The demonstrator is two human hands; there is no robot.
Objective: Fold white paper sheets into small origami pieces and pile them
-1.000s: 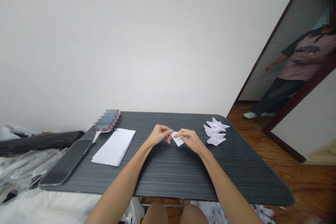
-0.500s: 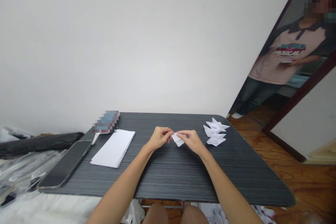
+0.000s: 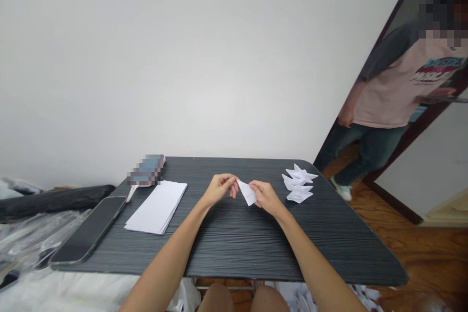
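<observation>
A small piece of folded white paper (image 3: 247, 192) is held above the middle of the dark table, its pointed corner toward the upper left. My right hand (image 3: 266, 196) grips its right side between thumb and fingers. At the pointed corner, the fingertips of my left hand (image 3: 221, 189) are closed together on the paper. To the right of my hands, several folded white paper boats (image 3: 300, 194) sit close together in a row. A stack of flat white paper sheets (image 3: 157, 207) lies to the left.
A phone (image 3: 87, 230) lies along the left edge of the table (image 3: 241, 253). Behind it is a blurred-out object (image 3: 146, 170) with a white handle. More folded paper (image 3: 303, 297) shows below the front edge. A person (image 3: 387, 97) stands by the doorway at right.
The folded paper has turned, and more of its face shows as a pointed triangle. My right hand's grip has shifted toward its right side. The person at right has stepped nearer the table.
</observation>
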